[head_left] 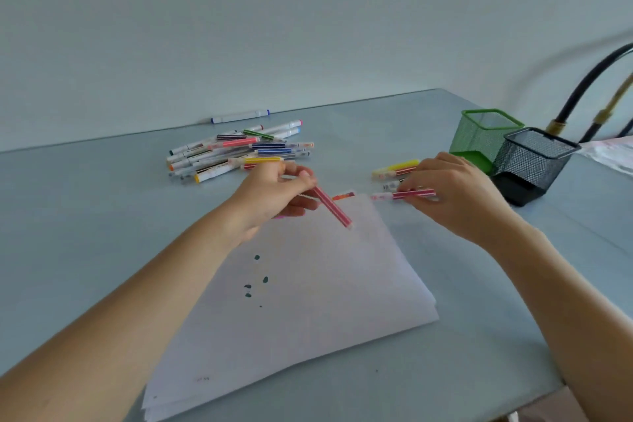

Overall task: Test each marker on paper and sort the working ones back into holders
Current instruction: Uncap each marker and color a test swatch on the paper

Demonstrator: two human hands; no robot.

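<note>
paper (308, 301) nearest | left hand (270, 195) grips red marker (332, 206) | right hand (455, 195) pinches crimson marker (407, 195)

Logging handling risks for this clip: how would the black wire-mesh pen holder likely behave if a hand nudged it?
The black wire-mesh pen holder looks empty and see-through, so it is probably light and slides easily on the smooth grey table. It appears taller than wide, so a push near its rim might tip it.

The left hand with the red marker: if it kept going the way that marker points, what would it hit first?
Probably the paper. The left hand holds the red marker slanting down, its lower end just above the sheet's far part. Depth is hard to judge.
</note>
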